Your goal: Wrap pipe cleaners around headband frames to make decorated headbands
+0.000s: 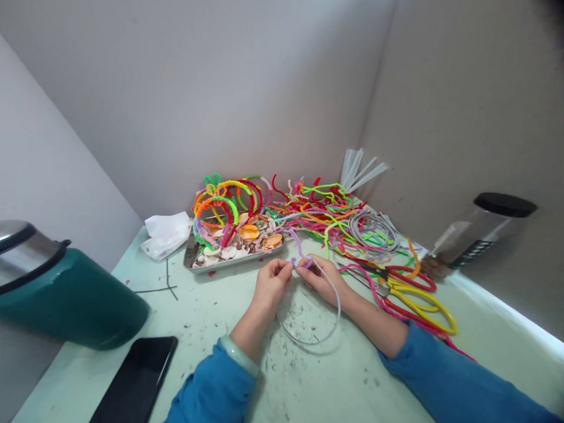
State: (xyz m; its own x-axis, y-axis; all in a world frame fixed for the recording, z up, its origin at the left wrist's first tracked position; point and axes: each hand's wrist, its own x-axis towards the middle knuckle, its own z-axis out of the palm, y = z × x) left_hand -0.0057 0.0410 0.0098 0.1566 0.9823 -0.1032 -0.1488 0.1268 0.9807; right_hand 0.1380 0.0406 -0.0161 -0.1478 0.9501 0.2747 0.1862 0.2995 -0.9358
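Note:
My left hand (270, 285) is closed, thumb and forefinger pinching the short end of a purple pipe cleaner (296, 240). Close beside it, my right hand (325, 283) pinches the same pipe cleaner where it bends around a thin pale-grey hoop (339, 308). The hoop hangs down between my wrists, its lower curve close to the table. A free length of the purple pipe cleaner sticks up past my fingertips. My fingers hide the exact spot where pipe cleaner and hoop meet.
Behind my hands, a metal tray (228, 263) bears shells and colourful wrapped hoops (216, 204). Loose pipe cleaners (309, 204), coiled grey wire (373, 230) and yellow-handled scissors (426, 302) lie right. A green flask (76, 299), phone (131, 389) and tissue pack (166, 234) are left; a black-lidded jar (484, 235) stands far right.

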